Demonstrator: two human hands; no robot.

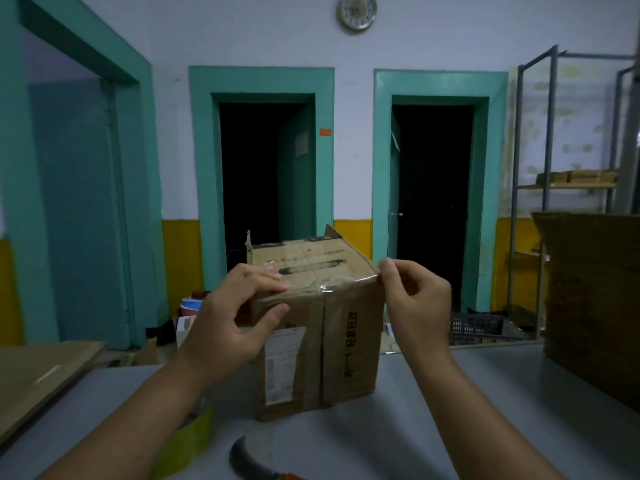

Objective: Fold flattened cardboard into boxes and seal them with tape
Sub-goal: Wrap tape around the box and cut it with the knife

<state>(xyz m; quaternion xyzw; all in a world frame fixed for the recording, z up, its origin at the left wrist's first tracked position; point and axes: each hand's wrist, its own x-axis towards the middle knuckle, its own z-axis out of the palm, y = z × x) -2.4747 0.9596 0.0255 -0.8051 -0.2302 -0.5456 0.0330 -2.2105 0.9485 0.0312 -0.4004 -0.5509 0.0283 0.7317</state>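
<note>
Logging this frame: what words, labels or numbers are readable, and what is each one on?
Nothing reads cleanly.
Black print down the cardboard box front: blurred, unreadable.
The white shipping label: print too small.
Black marks on the box top, under clear tape: unreadable.
The wall clock: numerals too small.
The orange sign by the doorway: unreadable.

Reaches up from the bottom edge with the left forearm (121,420) and right forearm (485,420), both bare. Grips the top front edge of the box (349,341) with the left hand (228,317): fingers (263,277) laid over the top, thumb pressed against the front face. Pinches the tape (341,282) at the top right corner between thumb and forefinger of the right hand (419,299), remaining fingers curled loosely toward the palm. Holds both wrists at about the same height, palms facing inward.
</note>
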